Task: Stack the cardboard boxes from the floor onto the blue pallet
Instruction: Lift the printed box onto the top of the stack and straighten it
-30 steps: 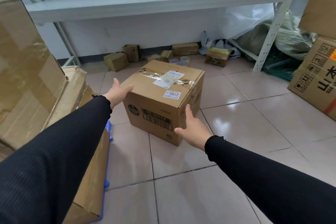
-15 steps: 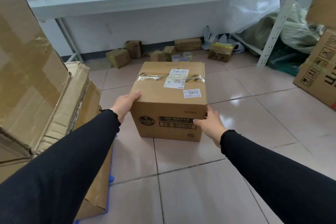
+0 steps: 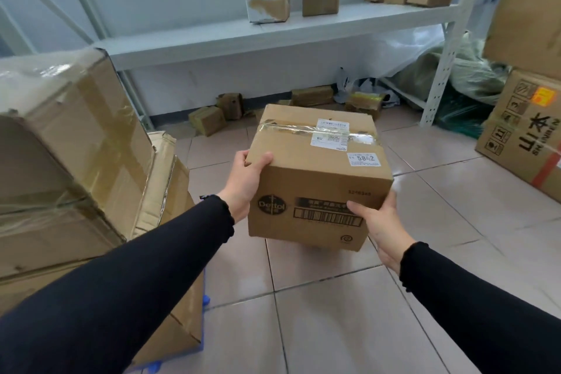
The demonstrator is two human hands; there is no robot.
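A taped cardboard box (image 3: 315, 173) with a white "5842" label hangs in the air in front of me, above the tiled floor. My left hand (image 3: 246, 182) grips its upper left edge, thumb on top. My right hand (image 3: 379, 222) holds its lower right corner from the side and below. To my left, large cardboard boxes (image 3: 76, 161) stand stacked on the blue pallet (image 3: 206, 300), of which only slivers of blue show at the stack's foot.
A white metal shelf (image 3: 273, 30) with several boxes runs along the back wall; small boxes (image 3: 209, 120) lie on the floor under it. Big printed cartons (image 3: 522, 130) stand at the right, with green sacks (image 3: 467, 76) behind the shelf post.
Both hands closed on the box and raised it off the floor towards me. The view has risen with it.
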